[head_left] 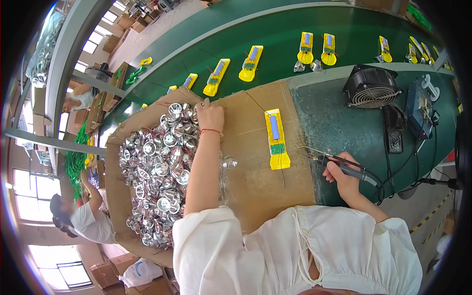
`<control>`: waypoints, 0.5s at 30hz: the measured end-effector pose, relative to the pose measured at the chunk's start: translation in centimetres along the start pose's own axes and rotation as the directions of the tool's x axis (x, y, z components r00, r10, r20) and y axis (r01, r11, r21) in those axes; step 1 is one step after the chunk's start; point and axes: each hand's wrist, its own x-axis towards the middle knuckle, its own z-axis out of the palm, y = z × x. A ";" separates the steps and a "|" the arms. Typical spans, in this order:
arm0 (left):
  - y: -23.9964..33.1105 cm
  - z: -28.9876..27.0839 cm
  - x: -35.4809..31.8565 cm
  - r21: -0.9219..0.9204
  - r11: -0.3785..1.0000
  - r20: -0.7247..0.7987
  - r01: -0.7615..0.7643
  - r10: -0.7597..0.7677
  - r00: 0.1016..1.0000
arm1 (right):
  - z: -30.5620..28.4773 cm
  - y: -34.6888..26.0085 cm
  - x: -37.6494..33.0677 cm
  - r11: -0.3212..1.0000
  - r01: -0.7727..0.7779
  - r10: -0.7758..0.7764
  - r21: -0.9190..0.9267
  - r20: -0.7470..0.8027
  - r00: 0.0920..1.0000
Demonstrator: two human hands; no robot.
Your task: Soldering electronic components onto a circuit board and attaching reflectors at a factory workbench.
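— Shiny silver cups, a big pile of them! Where is the left hand?

— It is at the far edge of the pile, on the brown cardboard. The fingers are bent down onto one cup. I cannot tell if it has a good hold of it.

— And the right hand?

— It is closed around a black soldering iron. The metal tip points left, toward a yellow holder with a blue battery and a small green board.

— Where is that holder?

— It lies between both hands, on the cardboard. Past the hands, more yellow holders ride on a green belt. A black fan sits on the surface past the right hand.
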 end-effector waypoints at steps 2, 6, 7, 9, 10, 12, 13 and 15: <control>0.3 0.6 0.2 -0.046 0.998 0.008 0.049 -0.049 0.999 | 0.1 -0.2 -0.3 1.000 0.007 -0.007 0.001 0.000 1.000; 1.8 -2.8 -0.8 -0.825 0.475 0.051 0.306 -0.477 0.877 | -0.2 0.0 -0.2 1.000 -0.007 0.007 0.018 0.003 1.000; 2.8 -4.4 -1.7 -0.945 0.146 0.194 0.293 -0.471 0.861 | -0.4 0.0 -0.2 1.000 -0.017 0.017 0.013 -0.011 1.000; 5.5 -7.6 -4.6 -0.938 -0.258 0.312 0.230 -0.344 0.886 | -0.1 0.1 0.2 1.000 -0.019 0.019 0.013 0.016 1.000; 6.8 -8.6 -6.6 -0.899 -0.345 0.375 0.272 -0.279 0.884 | 0.2 0.0 0.3 1.000 -0.010 0.010 0.004 0.033 0.999; 9.1 -8.9 -10.1 -0.882 -0.339 0.419 0.327 -0.250 0.873 | 0.8 0.0 0.7 1.000 0.009 -0.008 -0.017 0.079 0.997; 9.7 -9.3 -11.5 -0.848 -0.334 0.493 0.412 -0.211 0.844 | 1.1 0.1 0.9 0.999 0.025 -0.022 -0.037 0.094 0.995; 10.6 -9.8 -13.3 -0.784 -0.356 0.581 0.508 -0.132 0.803 | 1.6 0.2 1.0 0.998 0.037 -0.032 -0.045 0.110 0.993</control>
